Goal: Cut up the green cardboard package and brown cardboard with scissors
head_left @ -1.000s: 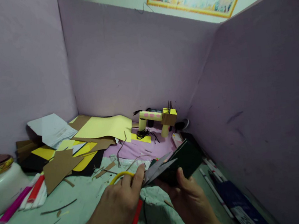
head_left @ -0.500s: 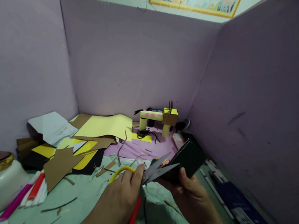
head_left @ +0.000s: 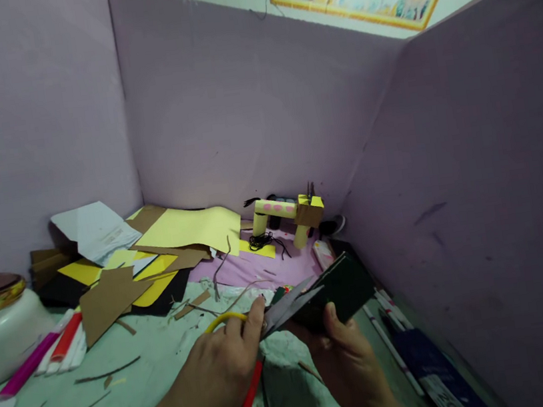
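Note:
My left hand is closed round the yellow and red handles of a pair of scissors. The grey blades point right and lie nearly together against the edge of a dark green card. My right hand grips that card from below, thumb on its near face, and holds it tilted above the table. Both hands are low in the middle of the view.
Sheets of yellow, brown and black paper are piled at the back left. A small yellow paper model stands in the corner. A white round container and pens lie left. Purple partition walls enclose the table.
The scissor blades, spread apart earlier, have come nearly together on the dark green card. The hands have barely shifted.

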### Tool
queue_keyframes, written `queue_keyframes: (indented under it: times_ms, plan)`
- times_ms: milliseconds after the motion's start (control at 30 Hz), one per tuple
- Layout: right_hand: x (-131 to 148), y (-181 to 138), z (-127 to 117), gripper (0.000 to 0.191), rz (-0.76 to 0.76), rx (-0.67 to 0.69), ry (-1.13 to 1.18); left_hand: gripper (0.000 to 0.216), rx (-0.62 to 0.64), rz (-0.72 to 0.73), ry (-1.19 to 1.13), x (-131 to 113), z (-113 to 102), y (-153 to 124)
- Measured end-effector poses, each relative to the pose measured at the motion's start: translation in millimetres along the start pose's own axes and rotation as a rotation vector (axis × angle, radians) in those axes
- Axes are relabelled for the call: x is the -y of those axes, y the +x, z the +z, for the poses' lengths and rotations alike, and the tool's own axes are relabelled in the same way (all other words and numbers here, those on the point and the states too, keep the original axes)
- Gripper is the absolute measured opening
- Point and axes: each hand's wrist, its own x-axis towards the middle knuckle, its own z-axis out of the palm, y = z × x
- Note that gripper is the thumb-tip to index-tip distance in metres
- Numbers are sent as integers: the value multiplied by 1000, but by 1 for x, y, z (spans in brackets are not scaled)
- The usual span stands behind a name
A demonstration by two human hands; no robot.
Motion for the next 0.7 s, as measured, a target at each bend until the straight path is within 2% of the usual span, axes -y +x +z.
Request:
queue_keyframes:
  times_ms: [167,467,600,700]
  plan:
    - [-2,0,0,20,-18,-27,7,76,75,-7,2,-2,-3,-1]
    - [-4,1,-3,25,-37,-25,-33,83,111,-28,-90,-1,-6,-2]
    - [-5,1,-4,25,-45,-24,-54,88,116,-19,-162,-1,-1,-1]
    - [-7,1,-4,26,-51,7,-100,85,106,-27,-110,-3,5,2]
